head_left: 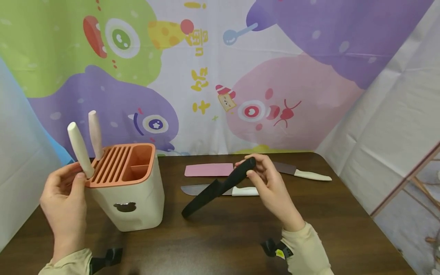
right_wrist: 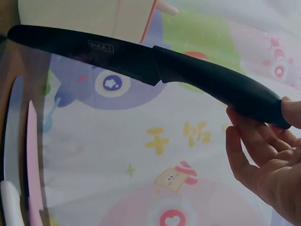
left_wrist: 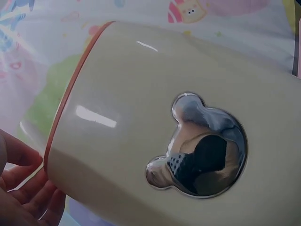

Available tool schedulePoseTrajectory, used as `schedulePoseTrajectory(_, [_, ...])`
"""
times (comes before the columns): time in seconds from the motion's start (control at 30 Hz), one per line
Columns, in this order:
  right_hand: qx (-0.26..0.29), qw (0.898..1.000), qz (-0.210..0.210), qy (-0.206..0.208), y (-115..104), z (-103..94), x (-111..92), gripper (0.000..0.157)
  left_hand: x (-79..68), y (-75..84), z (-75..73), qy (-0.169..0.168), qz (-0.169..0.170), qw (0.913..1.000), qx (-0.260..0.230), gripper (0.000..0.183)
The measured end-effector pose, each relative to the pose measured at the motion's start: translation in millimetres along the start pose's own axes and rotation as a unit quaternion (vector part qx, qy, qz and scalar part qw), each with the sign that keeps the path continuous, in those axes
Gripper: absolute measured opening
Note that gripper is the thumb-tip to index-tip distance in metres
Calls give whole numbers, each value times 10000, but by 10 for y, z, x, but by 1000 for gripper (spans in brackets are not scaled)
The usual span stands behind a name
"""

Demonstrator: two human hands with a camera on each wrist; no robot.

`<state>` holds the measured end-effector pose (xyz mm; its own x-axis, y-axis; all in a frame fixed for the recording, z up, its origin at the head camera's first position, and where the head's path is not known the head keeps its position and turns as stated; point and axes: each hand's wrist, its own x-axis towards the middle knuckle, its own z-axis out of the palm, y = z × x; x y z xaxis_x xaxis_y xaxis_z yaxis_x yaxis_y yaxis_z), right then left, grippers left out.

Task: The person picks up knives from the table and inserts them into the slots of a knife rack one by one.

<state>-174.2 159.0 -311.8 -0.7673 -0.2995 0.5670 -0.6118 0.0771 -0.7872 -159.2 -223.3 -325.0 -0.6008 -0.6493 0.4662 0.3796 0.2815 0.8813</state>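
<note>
A cream knife block [head_left: 137,206] with an orange slotted top and a shiny bear-shaped badge [left_wrist: 207,146] stands at the left. My left hand [head_left: 67,200] holds its near left corner at the orange rim, thumb in front. Close to those fingers, a white-handled knife [head_left: 80,151] sits upright in a slot; a pale pink-handled knife [head_left: 95,135] stands behind it. My right hand [head_left: 269,183] grips the handle end of a black knife [right_wrist: 207,84] between thumb and fingers. Its dark blade slants down toward the left, apart from the block.
Behind the black knife lie a pink blade [head_left: 207,170], a white-handled knife with a silver blade [head_left: 245,191] and a cream-handled knife [head_left: 313,175] on the brown table [head_left: 213,248]. A cartoon-printed cloth [head_left: 206,130] hangs along the table's back edge.
</note>
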Motion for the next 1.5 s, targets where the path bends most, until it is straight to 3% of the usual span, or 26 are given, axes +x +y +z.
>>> schedulePoseTrajectory(0.13, [57,10000,-28,46,-45,44,41,29,-10,23,16,140,123,9998,-41,20])
schedulePoseTrajectory(0.43, [4,9998,-198,-77,-182,130,132,31,-75,123,46,401,886,9910,922,19])
schedulePoseTrajectory(0.57, [-80,9994,-298,-144,-226,167,180,31,-140,213,89,315,1302,9853,1058,18])
schedulePoseTrajectory(0.7, [-2,9992,-374,-158,-254,196,205,32,-234,320,196,72,1667,9820,890,16])
schedulePoseTrajectory(0.93, [253,9988,-406,-106,-304,282,216,33,-461,472,428,-757,2094,9741,393,16])
schedulePoseTrajectory(1.17, [196,9985,-502,35,-346,333,201,33,-719,503,645,-2067,2308,9508,90,19])
schedulePoseTrajectory(1.3, [386,9979,-518,29,-364,362,222,33,-817,528,744,-2471,2225,9429,-197,21])
schedulePoseTrajectory(1.43, [518,9972,-545,1,-380,400,249,35,-905,602,823,-2898,1865,9378,-414,21])
schedulePoseTrajectory(1.5, [513,9971,-558,0,-389,421,254,37,-949,641,861,-3172,1701,9313,-553,21])
